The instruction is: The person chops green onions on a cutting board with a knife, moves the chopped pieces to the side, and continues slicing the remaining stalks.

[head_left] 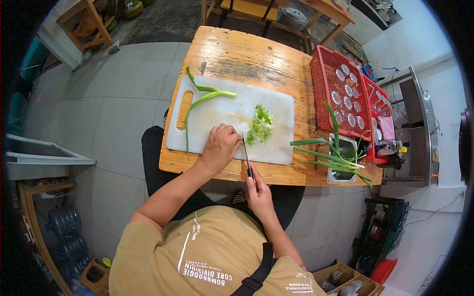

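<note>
My right hand [259, 197] grips a knife [247, 157] by its black handle, the blade pointing away from me over the white cutting board [281, 153]. Close to the left of the blade, my left hand [222, 145] rests on the board with its fingers curled together; whatever they may hold is hidden beneath them. A pile of chopped green onion [261, 126] lies right of the blade. Toward the far left of the board is a piece of green onion [212, 94] with long green leaves, one reaching down near the handle slot.
The board lies on a wooden table [237, 49]. At the right, whole green onions [335, 158] lie across a metal container [345, 175]. Behind it stands a red plastic basket [321, 93] with several upturned glasses. A metal sink unit [427, 128] is farther right.
</note>
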{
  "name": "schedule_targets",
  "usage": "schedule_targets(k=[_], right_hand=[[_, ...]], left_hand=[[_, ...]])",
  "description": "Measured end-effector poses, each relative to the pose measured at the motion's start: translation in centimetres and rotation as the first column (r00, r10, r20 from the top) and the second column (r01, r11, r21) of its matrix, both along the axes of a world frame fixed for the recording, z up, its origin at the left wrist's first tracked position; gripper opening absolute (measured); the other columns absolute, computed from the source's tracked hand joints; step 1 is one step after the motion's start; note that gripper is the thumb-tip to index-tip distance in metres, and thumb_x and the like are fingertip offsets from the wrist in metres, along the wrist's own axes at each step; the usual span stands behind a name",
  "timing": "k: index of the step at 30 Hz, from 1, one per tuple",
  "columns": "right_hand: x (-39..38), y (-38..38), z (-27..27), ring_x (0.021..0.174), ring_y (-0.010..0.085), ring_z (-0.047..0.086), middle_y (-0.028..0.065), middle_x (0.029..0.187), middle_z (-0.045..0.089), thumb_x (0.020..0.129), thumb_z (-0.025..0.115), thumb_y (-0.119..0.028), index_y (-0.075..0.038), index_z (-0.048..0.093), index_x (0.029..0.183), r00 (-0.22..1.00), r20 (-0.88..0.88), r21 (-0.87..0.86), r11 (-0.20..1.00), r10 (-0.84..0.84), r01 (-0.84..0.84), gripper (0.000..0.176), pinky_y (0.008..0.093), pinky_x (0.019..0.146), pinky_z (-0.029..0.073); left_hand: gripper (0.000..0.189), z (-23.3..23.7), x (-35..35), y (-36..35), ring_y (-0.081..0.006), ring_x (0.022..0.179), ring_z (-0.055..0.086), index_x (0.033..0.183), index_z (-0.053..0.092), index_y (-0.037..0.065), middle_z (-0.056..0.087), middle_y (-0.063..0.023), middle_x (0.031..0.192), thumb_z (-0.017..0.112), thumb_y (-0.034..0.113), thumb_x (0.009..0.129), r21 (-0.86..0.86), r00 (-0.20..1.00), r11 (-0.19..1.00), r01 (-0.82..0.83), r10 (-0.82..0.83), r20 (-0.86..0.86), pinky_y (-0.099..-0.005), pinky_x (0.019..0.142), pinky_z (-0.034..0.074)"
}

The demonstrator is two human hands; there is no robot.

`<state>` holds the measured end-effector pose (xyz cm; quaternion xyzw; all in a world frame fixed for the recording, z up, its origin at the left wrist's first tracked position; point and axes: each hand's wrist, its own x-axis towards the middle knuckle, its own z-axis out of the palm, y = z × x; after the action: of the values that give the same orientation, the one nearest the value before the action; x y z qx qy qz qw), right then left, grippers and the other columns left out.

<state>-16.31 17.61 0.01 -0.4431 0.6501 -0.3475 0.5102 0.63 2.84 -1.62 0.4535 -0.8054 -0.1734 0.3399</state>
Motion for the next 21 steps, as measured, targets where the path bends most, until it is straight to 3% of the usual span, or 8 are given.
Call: schedule_targets(k=[2,5,7,11,13,21], right_hand=[[-0.3,0.4,-0.4,0.074,0.0062,0.044,0.0016,0.093,0.062,0.117,0.057,-0.022,-0.013,0.05,0.168,0.999,-0.035,-0.066,0.998,-0.006,0.003,0.052,0.0235,0.069,0.044],[-0.1,-0.7,0.6,0.071,0.0071,0.044,-0.0011,0.082,0.056,0.117,0.058,-0.022,-0.015,0.051,0.167,0.999,-0.038,0.038,0.999,-0.01,0.011,0.052,0.0258,0.066,0.044],[0.0,-1.5,-0.5,0.068,0.008,0.043,-0.0031,0.075,0.051,0.116,0.059,-0.022,-0.017,0.052,0.167,1.0,-0.016,-0.088,0.996,-0.011,0.009,0.051,0.0275,0.064,0.043],[-1.0,-0.7,0.5,0.068,0.0081,0.044,-0.0022,0.075,0.052,0.115,0.06,-0.022,-0.019,0.053,0.166,0.998,-0.063,-0.02,0.999,0.032,-0.033,0.052,0.0278,0.064,0.043],[-1.7,-0.4,0.7,0.062,0.0026,0.037,-0.0104,0.075,0.043,0.118,0.057,-0.02,-0.017,0.05,0.169,0.993,-0.086,-0.041,0.996,0.075,-0.079,0.052,0.0235,0.055,0.032],[-4.9,-3.9,0.2,0.059,0.0013,0.037,-0.0114,0.071,0.041,0.118,0.058,-0.021,-0.015,0.052,0.167,0.994,-0.084,-0.098,0.992,0.066,-0.074,0.05,0.024,0.052,0.031]], left_hand=[[0.006,-0.6,-0.2,-0.1,-0.0304,0.104,0.062,0.096,0.077,0.008,0.066,-0.0088,0.099,0.078,0.012,0.092,-0.008,1.0,1.0,-0.001,0.002,0.001,-0.0443,0.095,0.049],[0.007,-0.4,-0.4,0.2,-0.0318,0.104,0.063,0.097,0.076,0.006,0.067,-0.0097,0.1,0.079,0.01,0.092,0.0,1.0,1.0,0.016,-0.016,-0.002,-0.0455,0.095,0.05],[0.008,-0.1,0.0,0.1,-0.0327,0.103,0.064,0.097,0.076,0.004,0.067,-0.0101,0.1,0.08,0.009,0.092,0.004,1.0,1.0,0.015,-0.015,-0.002,-0.0462,0.095,0.052],[0.007,-0.2,1.3,0.3,-0.0316,0.104,0.063,0.098,0.076,0.006,0.066,-0.0098,0.1,0.079,0.01,0.093,0.006,1.0,1.0,-0.008,0.008,0.006,-0.0452,0.096,0.051],[0.007,-0.1,1.4,0.3,-0.0305,0.105,0.062,0.097,0.075,0.007,0.065,-0.0092,0.101,0.079,0.01,0.093,0.006,1.0,1.0,-0.02,0.02,0.001,-0.0442,0.098,0.05],[0.01,0.2,0.6,-0.2,-0.0311,0.106,0.064,0.102,0.076,0.006,0.067,-0.0094,0.102,0.08,0.011,0.093,0.0,1.0,1.0,-0.004,0.004,0.0,-0.0464,0.098,0.049]])
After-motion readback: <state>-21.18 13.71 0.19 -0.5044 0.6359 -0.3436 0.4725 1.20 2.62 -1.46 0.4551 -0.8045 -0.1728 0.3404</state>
